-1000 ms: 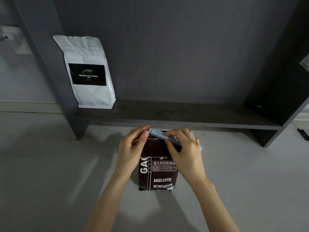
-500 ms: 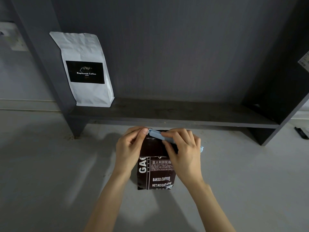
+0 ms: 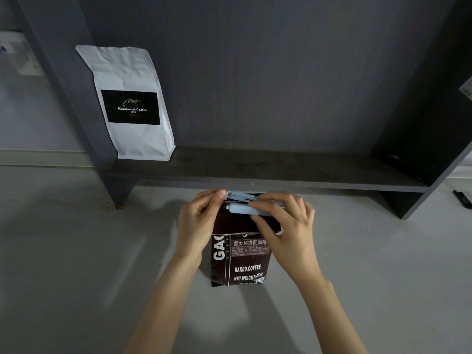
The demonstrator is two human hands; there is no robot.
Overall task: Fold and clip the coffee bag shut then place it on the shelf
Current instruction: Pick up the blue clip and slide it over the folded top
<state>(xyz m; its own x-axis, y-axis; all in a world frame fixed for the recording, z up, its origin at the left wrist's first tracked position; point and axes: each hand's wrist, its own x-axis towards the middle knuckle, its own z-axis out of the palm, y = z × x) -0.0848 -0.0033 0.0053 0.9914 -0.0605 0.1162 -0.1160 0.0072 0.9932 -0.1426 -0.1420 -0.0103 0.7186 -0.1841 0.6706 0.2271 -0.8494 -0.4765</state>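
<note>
A dark brown coffee bag (image 3: 240, 259) with white print stands on the grey surface just in front of the dark shelf (image 3: 268, 172). A light blue bag clip (image 3: 242, 204) lies across the bag's folded top, its two arms slightly apart at the left end. My left hand (image 3: 198, 223) pinches the bag's top left corner and the clip's end. My right hand (image 3: 286, 226) holds the clip from the right, fingers over its long arm and thumb on the bag's front.
A white coffee bag (image 3: 132, 103) with a black label stands at the shelf's left end against the upright panel. The rest of the shelf board is bare. A small black object (image 3: 462, 199) lies on the surface at the far right.
The clip has come down level across the bag's top, and its second arm now shows below the first. Both hands stayed at the bag's top.
</note>
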